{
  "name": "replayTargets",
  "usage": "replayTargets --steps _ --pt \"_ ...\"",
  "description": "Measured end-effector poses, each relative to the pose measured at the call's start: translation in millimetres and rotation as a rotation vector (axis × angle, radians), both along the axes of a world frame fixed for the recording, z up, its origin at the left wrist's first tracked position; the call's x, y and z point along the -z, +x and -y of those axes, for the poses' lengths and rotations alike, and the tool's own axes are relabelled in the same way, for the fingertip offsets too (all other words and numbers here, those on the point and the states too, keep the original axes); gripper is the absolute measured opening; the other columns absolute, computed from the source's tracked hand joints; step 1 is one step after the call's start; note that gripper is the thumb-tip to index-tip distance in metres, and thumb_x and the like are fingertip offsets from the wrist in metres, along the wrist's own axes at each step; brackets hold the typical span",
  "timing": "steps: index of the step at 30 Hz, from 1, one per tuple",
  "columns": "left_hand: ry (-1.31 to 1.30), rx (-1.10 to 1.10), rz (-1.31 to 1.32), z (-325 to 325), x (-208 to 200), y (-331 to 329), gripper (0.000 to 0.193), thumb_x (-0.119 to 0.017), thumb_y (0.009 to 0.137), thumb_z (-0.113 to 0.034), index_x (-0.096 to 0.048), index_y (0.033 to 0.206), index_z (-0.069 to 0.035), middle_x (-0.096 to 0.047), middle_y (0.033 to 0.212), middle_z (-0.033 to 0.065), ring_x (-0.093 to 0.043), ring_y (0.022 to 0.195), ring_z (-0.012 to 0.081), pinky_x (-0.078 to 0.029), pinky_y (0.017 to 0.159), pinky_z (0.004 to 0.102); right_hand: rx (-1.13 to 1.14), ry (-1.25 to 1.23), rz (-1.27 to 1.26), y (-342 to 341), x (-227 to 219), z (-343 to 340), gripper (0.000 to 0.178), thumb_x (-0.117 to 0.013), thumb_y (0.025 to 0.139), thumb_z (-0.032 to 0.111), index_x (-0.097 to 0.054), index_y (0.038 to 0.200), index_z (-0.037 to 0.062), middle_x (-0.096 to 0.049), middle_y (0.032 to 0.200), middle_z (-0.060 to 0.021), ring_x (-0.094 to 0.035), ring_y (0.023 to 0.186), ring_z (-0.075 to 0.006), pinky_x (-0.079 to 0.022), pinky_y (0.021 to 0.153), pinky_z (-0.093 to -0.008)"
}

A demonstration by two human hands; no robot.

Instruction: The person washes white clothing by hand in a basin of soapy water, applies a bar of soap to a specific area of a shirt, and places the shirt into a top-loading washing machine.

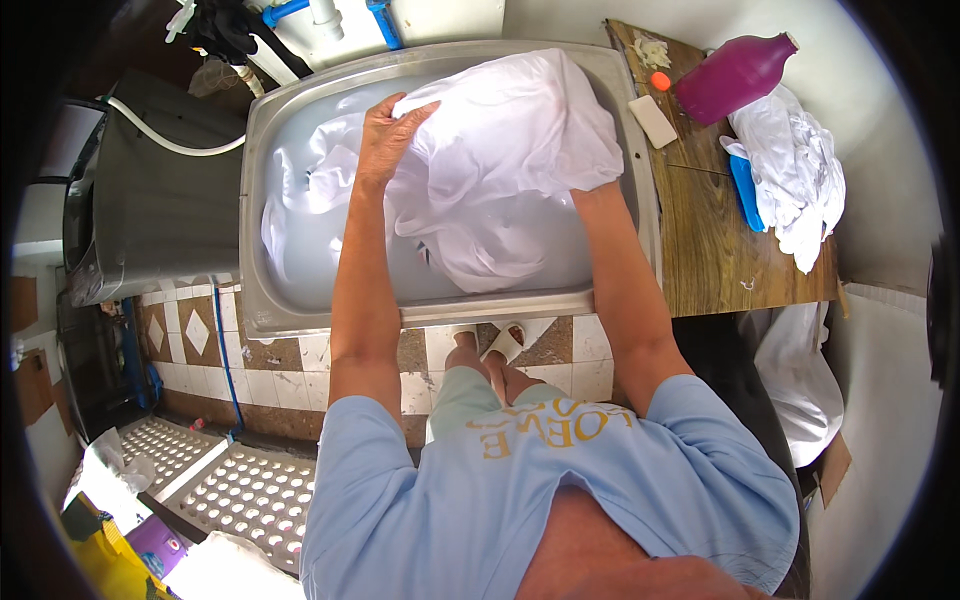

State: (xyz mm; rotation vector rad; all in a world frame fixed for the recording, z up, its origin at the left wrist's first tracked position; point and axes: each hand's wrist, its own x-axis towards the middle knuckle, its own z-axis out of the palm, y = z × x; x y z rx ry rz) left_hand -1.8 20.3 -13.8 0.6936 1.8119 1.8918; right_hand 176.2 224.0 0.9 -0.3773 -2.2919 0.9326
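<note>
Cloth (pixel 500 125), white and bunched, lies over cloudy water (pixel 565 245) in the metal sink (pixel 500 306); the left hand (pixel 388 140) pinches its edge. It hides the right hand, whose grip I cannot tell.

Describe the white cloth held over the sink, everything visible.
The white cloth looks thin, soft and plain, bunched into loose folds. It rises above cloudy water in a metal sink, hiding part of the far rim. The left hand pinches its left edge; the right hand is hidden by it. Where its lower folds end is unclear.
</note>
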Motion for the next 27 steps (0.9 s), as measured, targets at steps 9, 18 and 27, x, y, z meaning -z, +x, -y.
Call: replayTargets --steps 9,18,27 --pt "0.105 0.153 0.105 10 3 -4 0.031 -0.073 0.084 -0.024 -0.066 0.103 -0.001 -0.064 0.092 0.0013 -0.057 0.083 0.0084 -0.048 0.077 0.0248 0.019 -0.101 0.151 -11 -23 17 0.037 -0.062 0.085 0.027 -0.059 0.118 0.0102 -0.059 0.119 -0.0099 -0.054 0.11 -0.026 -0.042 0.098 -0.037" --pt "0.495 0.08 -0.657 -86 -62 156 0.022 -0.075 0.077 -0.017 -0.062 0.065 -0.004 -0.063 0.071 0.0069 -0.057 0.062 0.019 -0.045 0.058 0.0283 0.21 2.356 0.371 -19 78 -47 0.035 -0.031 0.099 0.034 -0.052 0.118 0.0132 -0.055 0.118 -0.0064 -0.047 0.114 -0.0173 -0.03 0.105 -0.0304" --pt "0.165 -0.298 -0.594 -62 -51 64 0.026 -0.072 0.073 -0.011 -0.053 0.058 -0.002 -0.05 0.058 0.0162 -0.043 0.051 0.0335 -0.036 0.049 0.0396 0.724 4.013 1.26 -78 15 85 0.019 -0.042 0.096 0.027 -0.053 0.092 0.011 -0.055 0.084 -0.0033 -0.055 0.081 -0.0199 -0.048 0.076 -0.0345"
